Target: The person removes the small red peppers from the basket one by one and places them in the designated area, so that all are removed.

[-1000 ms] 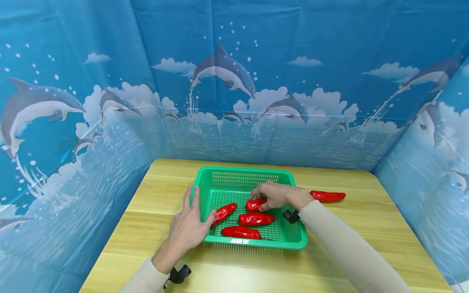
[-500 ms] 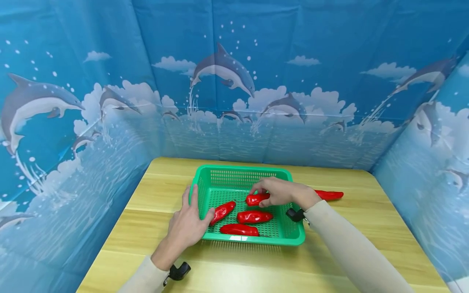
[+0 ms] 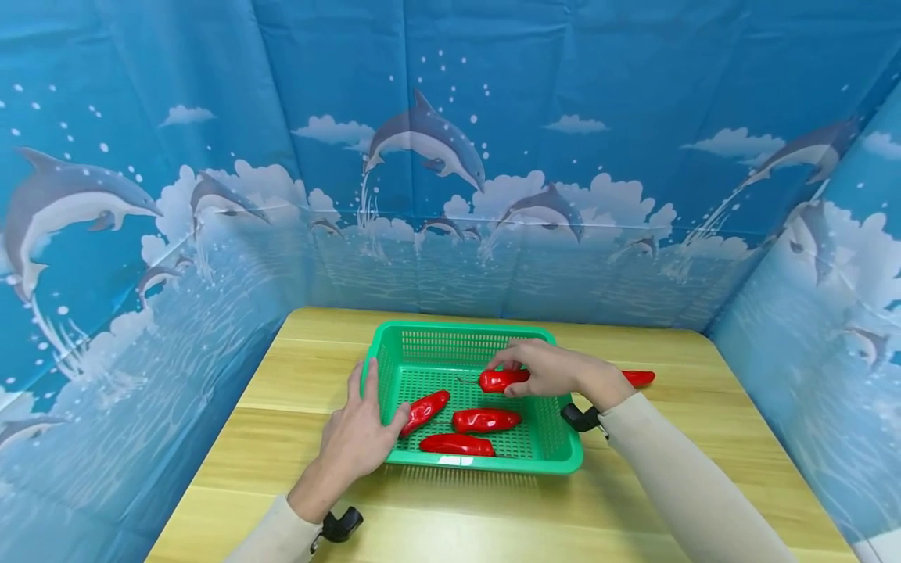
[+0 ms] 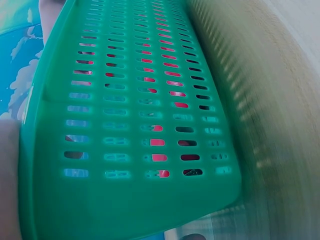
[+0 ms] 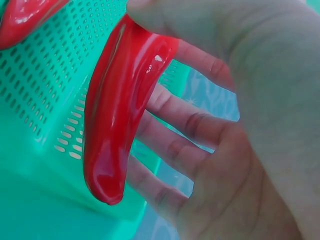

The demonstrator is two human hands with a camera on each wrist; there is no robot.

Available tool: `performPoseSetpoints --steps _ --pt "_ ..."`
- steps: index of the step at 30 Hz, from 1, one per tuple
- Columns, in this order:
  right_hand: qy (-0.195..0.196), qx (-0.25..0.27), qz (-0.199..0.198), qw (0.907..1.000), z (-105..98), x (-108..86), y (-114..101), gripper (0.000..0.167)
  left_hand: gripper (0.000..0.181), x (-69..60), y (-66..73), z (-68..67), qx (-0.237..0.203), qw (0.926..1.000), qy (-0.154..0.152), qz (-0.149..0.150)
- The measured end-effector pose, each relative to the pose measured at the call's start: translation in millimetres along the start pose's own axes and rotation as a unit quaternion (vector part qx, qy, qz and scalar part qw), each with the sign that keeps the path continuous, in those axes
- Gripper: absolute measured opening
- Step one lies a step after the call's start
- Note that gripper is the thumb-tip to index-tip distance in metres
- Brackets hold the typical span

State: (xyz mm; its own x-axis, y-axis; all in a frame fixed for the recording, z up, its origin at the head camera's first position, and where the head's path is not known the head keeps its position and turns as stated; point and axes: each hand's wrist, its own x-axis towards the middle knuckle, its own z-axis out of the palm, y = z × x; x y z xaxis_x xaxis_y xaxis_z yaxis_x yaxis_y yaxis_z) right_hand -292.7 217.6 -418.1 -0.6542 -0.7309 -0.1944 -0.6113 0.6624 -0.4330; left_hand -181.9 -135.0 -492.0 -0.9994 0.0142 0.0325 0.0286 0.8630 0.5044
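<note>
Right hand (image 3: 552, 371) grips a red pepper (image 3: 498, 381) between thumb and fingers, above the floor of a green basket (image 3: 486, 465); thin stem points toward left-hand side. Right wrist view: thumb over one end of this pepper, fingers along its other side, smooth tapered end sticking out past them. Left hand (image 3: 355, 434) lies on the basket's edge, fingers extended along outside of the wall, thumb over the rim; holds no pepper.

Three more red peppers in basket, between the hands and nearer the body: slanted pepper (image 3: 425, 410) right by left thumb, whether touching can't tell; middle pepper (image 3: 487, 420) below the right hand's one; front pepper (image 3: 457, 445) along near wall. Left wrist view: perforated basket wall, red showing through slots.

Outer pepper (image 3: 637, 378) on the wooden counter (image 3: 239, 453), outside basket, just beyond right wrist, partly hidden by it. Light sleeves (image 3: 686, 477) on both arms, black device (image 3: 580, 418) at right wrist. Blue dolphin backdrop (image 3: 422, 270) past the hands.
</note>
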Motion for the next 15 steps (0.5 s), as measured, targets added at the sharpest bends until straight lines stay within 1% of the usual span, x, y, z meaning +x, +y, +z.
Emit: performPoseSetpoints --steps 2,9,15 --pt "0.006 0.001 0.005 1.0 0 -2.6 0 0.044 0.109 0.1 -0.5 -0.9 0.0 1.0 -0.002 -0.001" --pt "0.027 0.0 0.0 0.9996 -4 -12.2 -1 0.044 0.109 -0.1 -1.2 -2.3 0.007 1.0 0.0 -0.003" --pt "0.043 0.006 0.002 0.9991 -9 -20.8 2 0.044 0.108 -1.7 0.0 -0.8 0.001 1.0 -0.003 -0.004"
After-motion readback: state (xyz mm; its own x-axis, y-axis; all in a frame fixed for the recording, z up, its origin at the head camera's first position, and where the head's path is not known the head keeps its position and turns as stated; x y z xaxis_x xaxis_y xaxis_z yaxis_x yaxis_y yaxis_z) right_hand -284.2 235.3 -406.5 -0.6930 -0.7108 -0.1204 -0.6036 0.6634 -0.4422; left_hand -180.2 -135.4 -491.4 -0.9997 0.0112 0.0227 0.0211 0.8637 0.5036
